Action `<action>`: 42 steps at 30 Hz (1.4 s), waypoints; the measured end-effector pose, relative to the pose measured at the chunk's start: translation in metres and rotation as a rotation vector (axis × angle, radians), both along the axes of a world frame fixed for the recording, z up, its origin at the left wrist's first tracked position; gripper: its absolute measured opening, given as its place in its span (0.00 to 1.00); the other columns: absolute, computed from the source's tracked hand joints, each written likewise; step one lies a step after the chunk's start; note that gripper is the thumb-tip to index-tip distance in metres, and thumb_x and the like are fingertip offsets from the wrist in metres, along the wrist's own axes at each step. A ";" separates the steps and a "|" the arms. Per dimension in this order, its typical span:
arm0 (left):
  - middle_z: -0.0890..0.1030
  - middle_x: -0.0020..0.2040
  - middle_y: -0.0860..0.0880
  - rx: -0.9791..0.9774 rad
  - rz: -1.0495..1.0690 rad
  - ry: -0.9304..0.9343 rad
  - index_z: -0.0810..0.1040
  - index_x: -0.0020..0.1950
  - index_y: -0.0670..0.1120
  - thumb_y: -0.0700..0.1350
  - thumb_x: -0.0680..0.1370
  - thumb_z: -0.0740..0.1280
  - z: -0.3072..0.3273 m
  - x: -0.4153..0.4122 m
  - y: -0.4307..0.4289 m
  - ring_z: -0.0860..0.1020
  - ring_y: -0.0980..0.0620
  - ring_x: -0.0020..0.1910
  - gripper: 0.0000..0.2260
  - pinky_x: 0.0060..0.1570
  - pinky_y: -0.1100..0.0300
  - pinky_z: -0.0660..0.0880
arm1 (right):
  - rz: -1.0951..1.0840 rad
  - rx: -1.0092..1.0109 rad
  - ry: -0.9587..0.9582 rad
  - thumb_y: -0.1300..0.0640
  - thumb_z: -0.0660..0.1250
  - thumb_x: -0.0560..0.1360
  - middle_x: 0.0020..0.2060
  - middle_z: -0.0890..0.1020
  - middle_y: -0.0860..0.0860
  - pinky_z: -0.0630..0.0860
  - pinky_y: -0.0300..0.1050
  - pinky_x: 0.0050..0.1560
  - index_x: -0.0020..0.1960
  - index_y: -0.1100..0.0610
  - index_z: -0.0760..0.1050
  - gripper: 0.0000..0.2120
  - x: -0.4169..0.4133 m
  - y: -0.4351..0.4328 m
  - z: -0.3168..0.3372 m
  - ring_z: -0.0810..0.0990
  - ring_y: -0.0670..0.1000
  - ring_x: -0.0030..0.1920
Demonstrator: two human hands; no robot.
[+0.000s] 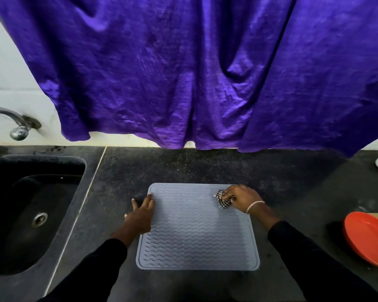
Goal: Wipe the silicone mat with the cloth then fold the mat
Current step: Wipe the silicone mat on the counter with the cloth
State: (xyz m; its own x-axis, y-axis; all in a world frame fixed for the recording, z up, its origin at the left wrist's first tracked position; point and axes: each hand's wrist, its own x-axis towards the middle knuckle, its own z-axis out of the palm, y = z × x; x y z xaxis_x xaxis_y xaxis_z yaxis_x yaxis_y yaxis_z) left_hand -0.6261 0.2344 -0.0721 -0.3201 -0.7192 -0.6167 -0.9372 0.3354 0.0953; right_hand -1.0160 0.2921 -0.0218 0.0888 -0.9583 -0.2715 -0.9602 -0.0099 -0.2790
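Checked cloth (224, 199) gripped by right hand (242, 198) on mat (196, 234).

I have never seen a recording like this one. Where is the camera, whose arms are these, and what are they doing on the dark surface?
There is no machine here. A person wears a camera on the head, so this single picture looks forward and down at their own arms. The left hand lies flat, fingers straight, on the left edge of the grey silicone mat, which lies unfolded on the dark counter. The right hand grips a bunched checked cloth on the mat's far right corner. A sink with a tap is to the left, a red dish is to the right, and a purple curtain hangs behind.
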 end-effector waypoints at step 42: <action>0.34 0.80 0.53 0.034 0.062 -0.002 0.40 0.81 0.48 0.39 0.77 0.65 0.024 -0.007 0.010 0.39 0.27 0.77 0.42 0.64 0.25 0.65 | 0.132 0.026 0.033 0.59 0.65 0.70 0.66 0.76 0.38 0.74 0.48 0.61 0.63 0.38 0.77 0.25 0.040 -0.011 -0.002 0.75 0.52 0.61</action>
State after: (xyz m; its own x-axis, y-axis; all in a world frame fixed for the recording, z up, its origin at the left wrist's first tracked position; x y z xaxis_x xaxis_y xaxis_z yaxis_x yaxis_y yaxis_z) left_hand -0.6330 0.2440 -0.0480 -0.2742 -0.7162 -0.6417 -0.9563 0.2733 0.1036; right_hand -0.9758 0.2807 -0.0241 0.2044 -0.9314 -0.3012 -0.9596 -0.1300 -0.2493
